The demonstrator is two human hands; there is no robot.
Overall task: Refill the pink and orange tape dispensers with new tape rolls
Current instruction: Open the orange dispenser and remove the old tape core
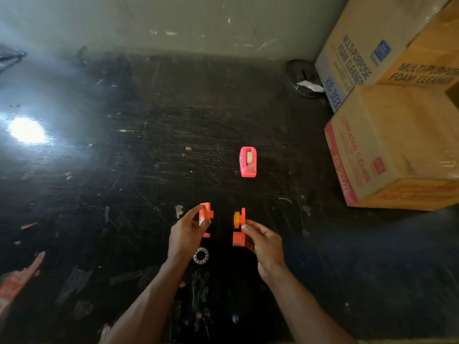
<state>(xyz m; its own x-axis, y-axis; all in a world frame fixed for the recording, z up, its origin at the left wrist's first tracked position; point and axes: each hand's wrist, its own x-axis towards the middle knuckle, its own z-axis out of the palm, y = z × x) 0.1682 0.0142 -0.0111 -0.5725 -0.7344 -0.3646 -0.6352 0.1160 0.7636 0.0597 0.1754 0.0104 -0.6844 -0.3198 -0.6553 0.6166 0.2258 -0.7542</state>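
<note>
The scratched black tabletop lies largely bare on its left half, with a bright glare spot and scattered paper scraps; its far edge meets a pale wall.

Near the middle front, the left hand pinches one orange plastic dispenser half between thumb and fingers, held above the table. Just below it, on the surface, lies one clear empty tape core ring. The right hand, apart from the left, grips the other orange dispenser half, which carries a yellowish tape roll on its hub.

Further back stands one pink tape dispenser, upright on the table with a pale roll seated in it, well clear of both hands.

At the right edge, three cardboard boxes are stacked, crowding that side. Two read "MULTI-PURPOSE FOAM CLEANER", one also "KB-303"; the lowest reads "LUBRICATION CLEANER".
</note>
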